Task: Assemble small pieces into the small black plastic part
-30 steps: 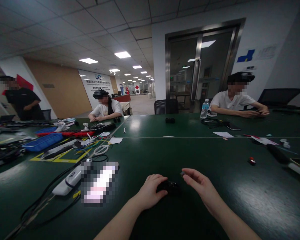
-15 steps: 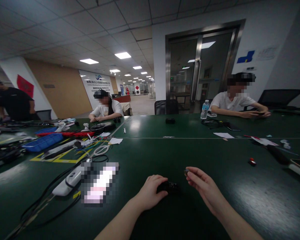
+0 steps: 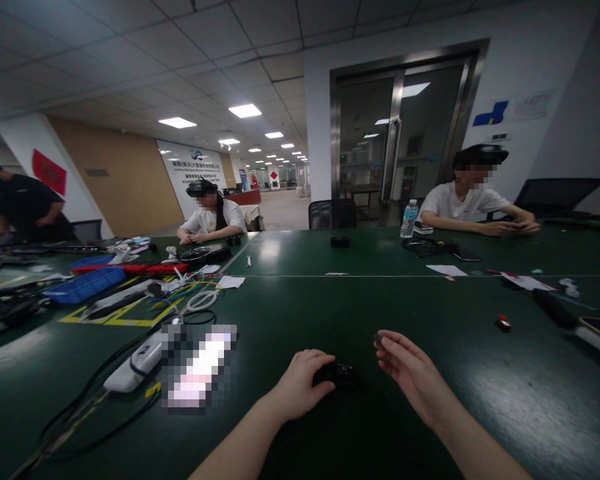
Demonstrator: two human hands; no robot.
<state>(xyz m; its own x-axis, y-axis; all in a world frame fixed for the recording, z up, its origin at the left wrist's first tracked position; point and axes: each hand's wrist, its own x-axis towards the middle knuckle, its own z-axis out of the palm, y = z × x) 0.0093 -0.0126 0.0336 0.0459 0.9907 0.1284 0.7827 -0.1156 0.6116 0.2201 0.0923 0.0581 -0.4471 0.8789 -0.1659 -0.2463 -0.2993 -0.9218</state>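
My left hand (image 3: 306, 383) rests on the green table (image 3: 280, 320), its fingers and thumb closed round the left end of a small black object (image 3: 345, 375). Details of that object are too dark to name its kind. To the right of it, my right hand (image 3: 405, 363) is raised a little above the table. Between its thumb and fingertips is a tiny dark grey piece (image 3: 378, 339), too small to identify. The two hands are apart, and the grey piece does not touch the black object.
Left of my hands lie a lit, blurred-out screen (image 3: 200, 370), a white power strip (image 3: 135, 367) with cables, and a blue tray (image 3: 85, 285). A small red item (image 3: 503, 323) lies to the right. A water bottle (image 3: 409, 219) stands farther off, near a seated person (image 3: 465, 207).
My right hand has shifted slightly to the right and up with the small grey piece, away from the black object. My left hand has stayed in place.
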